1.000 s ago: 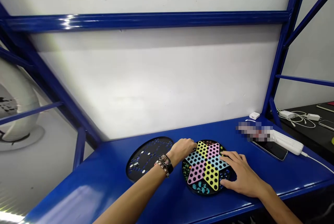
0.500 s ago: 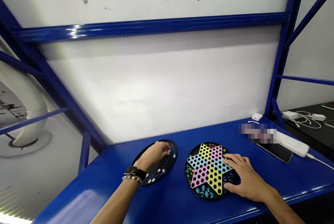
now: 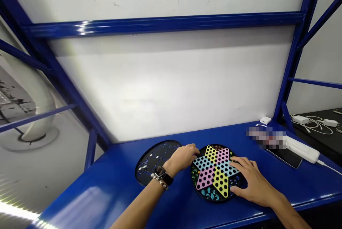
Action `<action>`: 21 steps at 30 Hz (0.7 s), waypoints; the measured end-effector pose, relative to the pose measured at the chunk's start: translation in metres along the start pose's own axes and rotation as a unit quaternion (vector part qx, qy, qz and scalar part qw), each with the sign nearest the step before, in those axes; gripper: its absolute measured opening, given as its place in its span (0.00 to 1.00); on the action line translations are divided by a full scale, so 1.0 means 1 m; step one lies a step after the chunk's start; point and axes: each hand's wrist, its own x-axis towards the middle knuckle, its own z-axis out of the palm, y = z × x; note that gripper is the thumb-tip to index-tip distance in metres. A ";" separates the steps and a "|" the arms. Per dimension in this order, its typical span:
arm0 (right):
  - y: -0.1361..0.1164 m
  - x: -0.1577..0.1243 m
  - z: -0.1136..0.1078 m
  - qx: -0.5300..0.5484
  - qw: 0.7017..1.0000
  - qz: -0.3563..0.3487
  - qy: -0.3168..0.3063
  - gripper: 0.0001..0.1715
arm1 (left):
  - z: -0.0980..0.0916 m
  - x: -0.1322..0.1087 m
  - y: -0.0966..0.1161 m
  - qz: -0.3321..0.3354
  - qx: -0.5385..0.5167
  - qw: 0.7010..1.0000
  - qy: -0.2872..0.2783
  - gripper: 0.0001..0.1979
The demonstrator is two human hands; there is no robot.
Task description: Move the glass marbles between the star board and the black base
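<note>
A round Chinese checkers board [image 3: 215, 165] lies on the blue table, its star of yellow, pink and blue points dotted with black holes. Glass marbles [image 3: 210, 193] in several colours fill the pockets between the points. My left hand [image 3: 185, 156], wearing a watch and a beaded bracelet, is at the board's upper left rim. Its fingers are bent together, and whatever they may hold is hidden. My right hand [image 3: 249, 181] rests at the board's right side with fingers spread and thumb by the rim. Left of the board is a dark round tray [image 3: 149, 156] with small white pieces.
A phone [image 3: 287, 157] and a white power strip [image 3: 303, 149] lie on the right of the blue table [image 3: 112, 175]. A small white case [image 3: 265, 120] sits near the back corner. A blue metal frame [image 3: 160, 24] and white wall stand behind.
My left hand has moved right, from over the dark tray to the rim of the checkers board. My right hand stays at the board's right side. The view has shifted slightly.
</note>
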 end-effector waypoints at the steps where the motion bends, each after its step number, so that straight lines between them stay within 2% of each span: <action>1: 0.000 0.000 0.000 0.000 1.000 0.000 -0.002 0.39 | 0.001 0.003 0.001 0.000 0.010 1.000 -0.004 0.17; 6: 0.004 0.000 0.003 0.001 1.000 -0.006 -0.001 0.39 | 0.000 0.016 0.001 0.006 0.020 1.000 -0.004 0.12; 9: 0.007 0.000 0.006 0.005 1.000 -0.005 0.000 0.39 | 0.000 0.015 -0.005 0.002 0.006 1.000 0.014 0.09; 11: 0.008 0.000 0.006 0.006 1.000 -0.005 0.000 0.38 | 0.001 0.007 -0.016 -0.016 -0.010 0.999 0.046 0.11; 14: 0.006 0.000 0.005 0.007 1.000 -0.011 0.000 0.39 | 0.003 -0.013 -0.041 -0.080 -0.038 0.992 0.093 0.14; 17: 0.004 0.000 0.003 0.006 1.000 -0.006 -0.001 0.39 | 0.007 -0.033 -0.066 -0.113 -0.047 0.990 0.076 0.14; 19: 0.003 0.000 0.003 0.007 1.000 0.001 0.001 0.39 | 0.010 -0.043 -0.077 -0.098 -0.067 0.991 0.053 0.15; 21: 0.003 0.000 0.003 0.009 1.000 0.004 0.002 0.39 | 0.014 -0.053 -0.086 -0.080 -0.102 0.990 0.064 0.17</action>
